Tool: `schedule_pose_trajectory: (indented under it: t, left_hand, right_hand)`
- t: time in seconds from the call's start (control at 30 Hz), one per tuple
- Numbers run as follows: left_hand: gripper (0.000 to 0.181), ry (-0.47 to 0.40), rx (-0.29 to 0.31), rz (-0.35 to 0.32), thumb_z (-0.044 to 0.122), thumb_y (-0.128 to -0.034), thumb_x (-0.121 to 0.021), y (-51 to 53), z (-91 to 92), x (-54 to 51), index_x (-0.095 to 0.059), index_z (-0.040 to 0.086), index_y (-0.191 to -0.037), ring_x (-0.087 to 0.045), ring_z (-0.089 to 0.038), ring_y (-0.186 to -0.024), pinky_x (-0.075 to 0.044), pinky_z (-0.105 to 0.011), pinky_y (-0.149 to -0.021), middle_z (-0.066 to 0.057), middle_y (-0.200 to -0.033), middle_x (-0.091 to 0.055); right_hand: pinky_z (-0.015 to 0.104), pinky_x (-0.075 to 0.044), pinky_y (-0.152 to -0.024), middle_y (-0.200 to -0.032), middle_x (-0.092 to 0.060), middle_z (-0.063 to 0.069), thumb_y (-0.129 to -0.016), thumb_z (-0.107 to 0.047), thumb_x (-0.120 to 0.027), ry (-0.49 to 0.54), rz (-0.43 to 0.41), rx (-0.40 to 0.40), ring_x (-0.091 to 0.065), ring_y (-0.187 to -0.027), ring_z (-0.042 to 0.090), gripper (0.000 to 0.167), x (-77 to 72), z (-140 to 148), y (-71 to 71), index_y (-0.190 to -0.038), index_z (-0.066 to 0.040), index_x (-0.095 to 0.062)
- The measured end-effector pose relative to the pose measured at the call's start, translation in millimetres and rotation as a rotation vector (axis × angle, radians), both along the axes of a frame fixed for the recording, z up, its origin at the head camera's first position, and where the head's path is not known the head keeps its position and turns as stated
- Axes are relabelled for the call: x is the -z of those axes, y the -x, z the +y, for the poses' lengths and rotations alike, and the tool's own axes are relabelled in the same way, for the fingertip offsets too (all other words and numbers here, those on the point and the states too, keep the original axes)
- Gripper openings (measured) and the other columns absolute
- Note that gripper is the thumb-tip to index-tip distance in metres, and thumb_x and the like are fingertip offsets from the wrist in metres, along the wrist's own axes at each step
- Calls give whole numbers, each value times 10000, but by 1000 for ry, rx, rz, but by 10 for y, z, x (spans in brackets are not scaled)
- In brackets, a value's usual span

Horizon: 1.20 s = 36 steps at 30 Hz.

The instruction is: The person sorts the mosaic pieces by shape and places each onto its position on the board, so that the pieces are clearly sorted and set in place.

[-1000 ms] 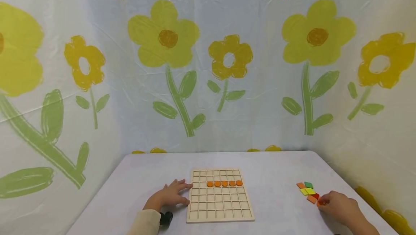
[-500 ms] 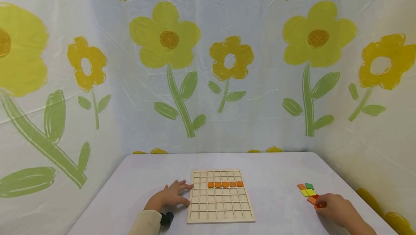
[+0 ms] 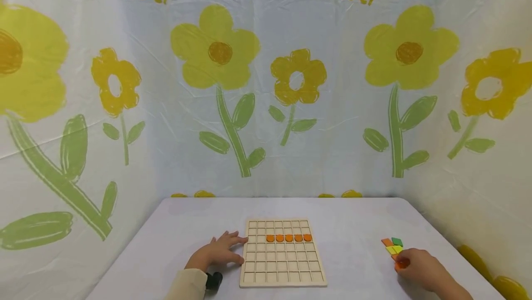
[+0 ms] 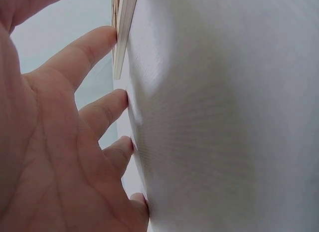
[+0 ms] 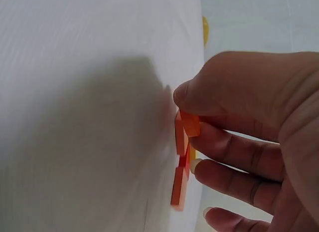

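A wooden grid board (image 3: 282, 263) lies flat on the table, with several orange round discs (image 3: 289, 238) side by side in one of its upper rows. My left hand (image 3: 220, 251) has its fingers spread at the board's left edge; in the left wrist view a fingertip touches the board's side (image 4: 124, 32) and other fingertips rest on the table. At the right, my right hand (image 3: 426, 267) pinches a small orange piece (image 5: 190, 123) between thumb and finger, low over a few tiles. The piece's full shape is hidden by the fingers.
Beyond the right hand lie an orange tile (image 3: 387, 242), a green tile (image 3: 396, 241) and yellow tiles (image 3: 392, 249). More orange tiles (image 5: 179, 189) show close under the fingers in the right wrist view. A flower-printed cloth (image 3: 282, 161) encloses the table (image 3: 349, 217).
My right hand has moved left over the near tiles, now covering the red one in the head view. The left hand stays at the board. The head view has shifted slightly.
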<state>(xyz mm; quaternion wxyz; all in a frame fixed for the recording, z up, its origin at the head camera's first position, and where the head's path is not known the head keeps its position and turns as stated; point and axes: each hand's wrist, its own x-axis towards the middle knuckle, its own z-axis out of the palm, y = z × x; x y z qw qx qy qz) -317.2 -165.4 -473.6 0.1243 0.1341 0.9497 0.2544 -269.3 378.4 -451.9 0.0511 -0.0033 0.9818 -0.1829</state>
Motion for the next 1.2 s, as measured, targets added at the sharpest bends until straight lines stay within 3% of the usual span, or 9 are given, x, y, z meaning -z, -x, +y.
schedule_pose_trajectory:
  t: [0.1, 0.27, 0.43, 0.73, 1.0, 1.2]
  left_hand:
    - [697, -7, 1, -1, 500, -739, -733, 11, -1, 35, -556, 256, -1368, -180, -463, -1459, -56, -746, -1093, -141, -1534, -378]
    - [686, 5, -14, -17, 463, -752, -734, -2, 26, -39, -551, 243, -1375, -172, -459, -1462, -53, -731, -1109, -142, -1539, -369]
    - [666, 25, -17, -6, 453, -767, -724, -5, 47, -77, -549, 250, -1376, -182, -449, -1463, -75, -726, -1110, -128, -1540, -372]
    - [654, 29, -13, -12, 438, -772, -728, -15, 38, -45, -554, 248, -1372, -186, -453, -1459, -75, -727, -1108, -127, -1538, -376]
    - [652, 33, -16, -6, 431, -765, -737, -27, 26, -58, -561, 249, -1365, -186, -448, -1462, -75, -730, -1107, -129, -1537, -378]
    - [659, 36, -11, -4, 444, -765, -732, -13, 23, -48, -556, 250, -1370, -191, -449, -1460, -82, -731, -1105, -129, -1535, -380]
  right_hand:
    - [442, -522, -751, -841, -650, -24, -767, -252, -790, -1, 33, -26, -531, -770, 164, 275, -40, -79, -5, -946, -58, -716]
    - [348, -465, -674, -788, -615, -52, -771, -229, -772, -15, 138, -87, -520, -742, 139, 147, -126, -234, 9, -870, -145, -701]
    - [328, -449, -666, -778, -605, -54, -749, -181, -766, -5, 198, -117, -522, -739, 122, 113, -156, -374, 58, -826, -162, -685]
    - [417, -522, -764, -859, -655, -28, -764, -183, -779, 25, 79, -92, -562, -801, 150, 181, -96, -528, 170, -919, -108, -721]
    - [430, -532, -791, -873, -656, -26, -757, -159, -781, 68, 64, -108, -567, -819, 156, 190, -115, -673, 238, -933, -114, -726]
    - [415, -542, -792, -883, -656, -28, -754, -151, -785, 42, 73, -127, -562, -824, 153, 221, -183, -842, 325, -964, -118, -724]
